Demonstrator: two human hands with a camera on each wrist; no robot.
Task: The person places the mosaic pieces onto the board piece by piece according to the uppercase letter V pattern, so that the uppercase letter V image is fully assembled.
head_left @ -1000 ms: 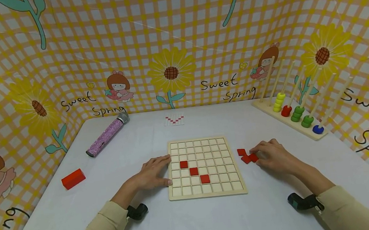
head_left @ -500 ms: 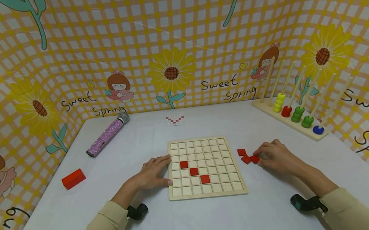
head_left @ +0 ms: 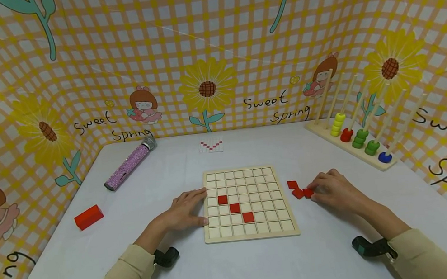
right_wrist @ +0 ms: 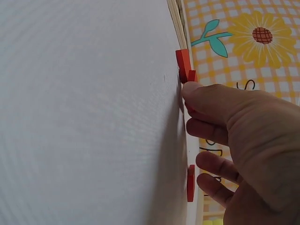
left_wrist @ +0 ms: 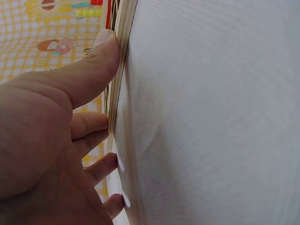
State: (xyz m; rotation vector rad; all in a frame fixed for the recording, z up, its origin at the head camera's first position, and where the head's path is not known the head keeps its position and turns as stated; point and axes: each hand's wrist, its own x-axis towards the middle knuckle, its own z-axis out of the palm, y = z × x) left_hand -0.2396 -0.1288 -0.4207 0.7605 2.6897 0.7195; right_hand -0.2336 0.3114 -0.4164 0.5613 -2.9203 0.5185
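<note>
A light wooden grid board lies in the middle of the white table, with 3 red square tiles in its cells on a diagonal. My left hand rests at the board's left edge, thumb and fingertips touching the rim; the left wrist view shows the thumb against that edge. Right of the board, my right hand pinches a red tile between thumb and forefinger, low at the tabletop. Two loose red tiles lie beside it. Another red piece shows below the fingers in the right wrist view, hidden from the head view.
Behind the board lies a small pattern card with red squares in a V. A glittery pink microphone and a red block are at the left. A wooden bead abacus stands at the back right.
My right hand has drawn back slightly to the right, and the red tile at its fingertips has shifted a little with it. The left hand and the board have stayed in place.
</note>
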